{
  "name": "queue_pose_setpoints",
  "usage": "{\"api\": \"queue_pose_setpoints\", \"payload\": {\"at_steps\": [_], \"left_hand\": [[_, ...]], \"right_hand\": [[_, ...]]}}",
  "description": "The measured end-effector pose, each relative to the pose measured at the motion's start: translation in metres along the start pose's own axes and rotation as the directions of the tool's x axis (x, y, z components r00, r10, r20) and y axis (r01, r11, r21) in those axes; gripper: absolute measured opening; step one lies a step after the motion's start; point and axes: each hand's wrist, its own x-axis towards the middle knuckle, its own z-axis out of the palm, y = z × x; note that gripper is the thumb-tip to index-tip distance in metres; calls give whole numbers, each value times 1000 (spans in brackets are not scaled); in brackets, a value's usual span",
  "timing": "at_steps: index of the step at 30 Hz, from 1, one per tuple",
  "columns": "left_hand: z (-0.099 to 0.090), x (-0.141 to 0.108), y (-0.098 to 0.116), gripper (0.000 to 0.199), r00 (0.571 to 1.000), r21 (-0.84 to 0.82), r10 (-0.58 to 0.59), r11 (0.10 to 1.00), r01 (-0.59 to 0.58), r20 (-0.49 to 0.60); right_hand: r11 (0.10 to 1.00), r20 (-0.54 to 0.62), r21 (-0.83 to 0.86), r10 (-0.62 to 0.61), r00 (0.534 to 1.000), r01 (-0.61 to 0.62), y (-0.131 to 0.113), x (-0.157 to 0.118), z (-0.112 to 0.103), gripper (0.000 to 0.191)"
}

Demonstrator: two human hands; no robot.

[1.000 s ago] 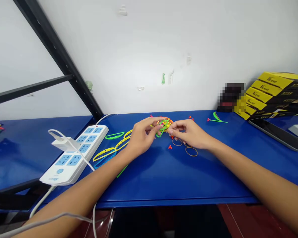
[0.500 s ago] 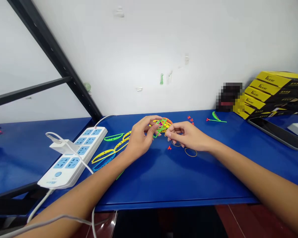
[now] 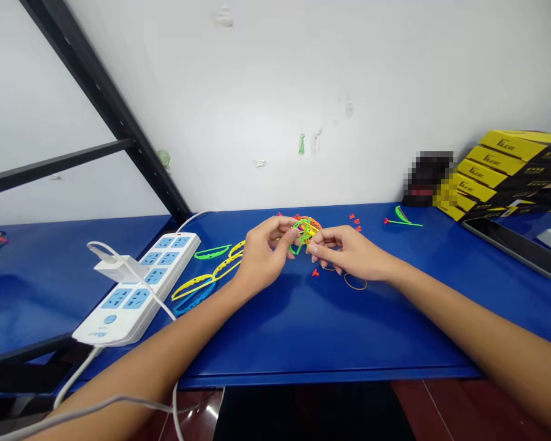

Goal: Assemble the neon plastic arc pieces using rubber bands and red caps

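Observation:
Over the middle of the table, my left hand pinches a green bow-shaped plastic piece between thumb and fingers. My right hand is close beside it on the right, thumb and fingers pressed together near the green piece. Whatever the right fingertips hold is too small to make out. Behind both hands lies a pile of yellow and orange plastic pieces, partly covered by them. A red plastic tip and a thin tan rubber band lie below my right hand.
Left of my hands lie yellow bow-shaped pieces, blue ones and a green one. A white power strip with cables stands at the left. At the right are a green stick with a red tip, a phone and stacked yellow boxes.
The green piece has turned in my left fingers and now stands more upright. Both hands stay close together in nearly the same place. The view has shifted slightly.

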Motion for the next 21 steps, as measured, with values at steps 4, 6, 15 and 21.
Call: {"api": "queue_pose_setpoints", "payload": {"at_steps": [4, 6, 15, 21], "left_hand": [[-3, 4, 7, 37, 994, -4, -53, 999, 53, -92], [-6, 6, 9, 41, 989, -53, -81, 996, 75, -127], [-5, 9, 5, 52, 969, -252, -194, 956, 151, -154], [-4, 8, 2, 53, 961, -269, -228, 946, 182, -153]], "right_hand": [[1000, 32, 26, 11, 999, -12, 3, 1, 4, 31], [998, 49, 60, 12, 999, -15, 5, 2, 7, 31], [987, 57, 159, -19, 998, 10, 8, 3, 15, 33], [984, 54, 179, -18, 998, 8, 10, 3, 17, 34]]}}
